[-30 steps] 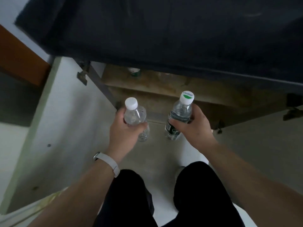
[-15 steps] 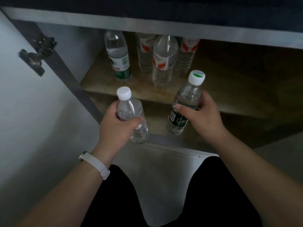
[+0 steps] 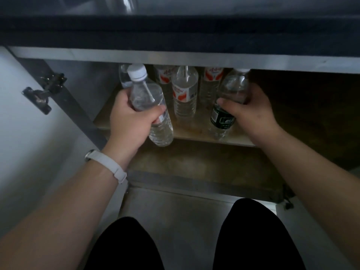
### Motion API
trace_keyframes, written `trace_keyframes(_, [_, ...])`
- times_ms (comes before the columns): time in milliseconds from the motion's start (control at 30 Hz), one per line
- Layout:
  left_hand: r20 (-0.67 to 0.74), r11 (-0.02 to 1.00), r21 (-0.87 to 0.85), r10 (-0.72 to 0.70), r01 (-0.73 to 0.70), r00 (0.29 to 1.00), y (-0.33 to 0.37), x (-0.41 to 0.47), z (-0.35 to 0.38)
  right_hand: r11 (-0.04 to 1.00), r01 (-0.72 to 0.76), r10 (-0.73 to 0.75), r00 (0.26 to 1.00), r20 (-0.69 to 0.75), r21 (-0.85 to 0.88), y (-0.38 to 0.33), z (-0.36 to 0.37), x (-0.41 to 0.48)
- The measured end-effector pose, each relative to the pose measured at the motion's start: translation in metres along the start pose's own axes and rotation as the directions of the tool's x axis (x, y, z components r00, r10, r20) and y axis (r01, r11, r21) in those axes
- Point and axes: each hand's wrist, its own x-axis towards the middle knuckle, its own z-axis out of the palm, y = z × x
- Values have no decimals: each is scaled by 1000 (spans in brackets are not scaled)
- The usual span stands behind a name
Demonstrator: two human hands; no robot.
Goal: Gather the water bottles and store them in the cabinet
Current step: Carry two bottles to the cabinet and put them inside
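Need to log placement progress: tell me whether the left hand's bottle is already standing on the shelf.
No: the left hand holds its clear bottle tilted, its base hanging past the shelf front edge.

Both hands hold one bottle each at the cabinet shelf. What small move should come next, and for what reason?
Probably set both bottles down upright on the front of the shelf. The left hand holds the clear bottle tilted over the shelf edge; the right hand holds the dark-labelled bottle near the shelf. Red-labelled bottles fill the back.
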Motion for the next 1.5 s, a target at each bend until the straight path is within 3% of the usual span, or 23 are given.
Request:
trace_keyframes(467, [-44,1000,-2,24,-24,999,-14,42,37,999,12,-11,1000,12,-30,11,20,43])
trace_keyframes(933, [63,995,88,49,-55,997,-29,49,28,996,25,-20,998,61,-84,25,14,40])
trace_keyframes(1167, [168,975,194,77,-110,983,-55,-8,10,981,42,-30,998,63,-190,35,-1,-3])
trace_keyframes(1300, [301,900,378,104,-218,948,-72,-38,-1,941,122,-89,989,118,-316,41,-5,-24])
trace_keyframes(1400, [392,804,482,157,-348,906,-69,-48,-3,866,188,-107,975,194,-464,35,-5,-39])
trace_keyframes(1500, [469,717,567,122,-405,875,-50,-56,-10,784,248,-90,952,291,-569,19,-6,-58])
